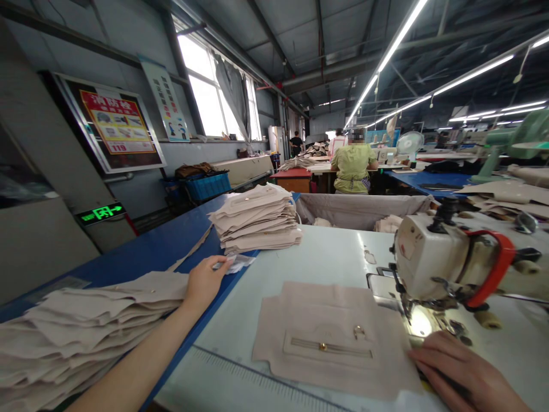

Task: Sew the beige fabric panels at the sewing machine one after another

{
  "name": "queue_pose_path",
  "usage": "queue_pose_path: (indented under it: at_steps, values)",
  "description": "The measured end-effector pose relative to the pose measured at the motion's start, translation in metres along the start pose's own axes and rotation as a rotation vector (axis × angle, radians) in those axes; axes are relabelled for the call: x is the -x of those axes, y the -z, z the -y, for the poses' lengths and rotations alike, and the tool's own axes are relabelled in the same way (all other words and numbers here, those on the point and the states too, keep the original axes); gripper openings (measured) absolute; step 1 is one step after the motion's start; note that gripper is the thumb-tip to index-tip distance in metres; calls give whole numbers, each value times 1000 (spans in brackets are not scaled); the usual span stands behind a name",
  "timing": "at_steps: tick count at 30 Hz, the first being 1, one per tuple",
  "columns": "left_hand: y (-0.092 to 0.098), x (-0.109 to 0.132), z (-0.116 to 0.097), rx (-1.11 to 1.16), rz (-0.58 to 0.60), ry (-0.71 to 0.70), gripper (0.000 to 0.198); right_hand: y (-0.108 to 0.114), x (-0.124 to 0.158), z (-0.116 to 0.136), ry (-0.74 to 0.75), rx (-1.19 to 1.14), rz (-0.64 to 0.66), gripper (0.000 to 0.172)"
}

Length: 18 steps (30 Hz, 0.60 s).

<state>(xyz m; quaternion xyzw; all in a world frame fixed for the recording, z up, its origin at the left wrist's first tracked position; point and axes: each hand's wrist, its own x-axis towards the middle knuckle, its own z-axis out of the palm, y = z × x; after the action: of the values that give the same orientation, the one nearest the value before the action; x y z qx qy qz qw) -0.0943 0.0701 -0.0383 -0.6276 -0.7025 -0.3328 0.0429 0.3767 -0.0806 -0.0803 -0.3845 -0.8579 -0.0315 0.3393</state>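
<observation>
The left forearm extends forward with the left hand pinched; the right hand points leftward, gently bent.

The left hand, left forearm and right hand are bare.

nearer fabric stack cropped left, right grip cut off below, sewing machine cropped right

A flat beige fabric panel lies on a pale-green, smooth worktop, left of a white metal sewing machine with a red handle. A smooth blue worktop adjoins on the left. A tall beige fabric stack straddles both at the far side; a loose beige fabric pile sits near left. Behind the pale-green worktop stands a greyish cloth-sided bin.
</observation>
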Motion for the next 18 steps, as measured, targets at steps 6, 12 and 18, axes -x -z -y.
queue_pose_path:
  at_steps: [6, 12, 18]
  values:
    - [4, 18, -25, 28, -93, -323, 29, 2, -1, 8, -167, -63, 150, 25]
    - [-23, 66, -102, 40, -199, -926, 24, 5, -5, 10, -178, -65, 135, 24]
    - [-55, 134, -205, 84, 141, -1184, 27, 8, 0, 7, -146, -37, 135, 20]
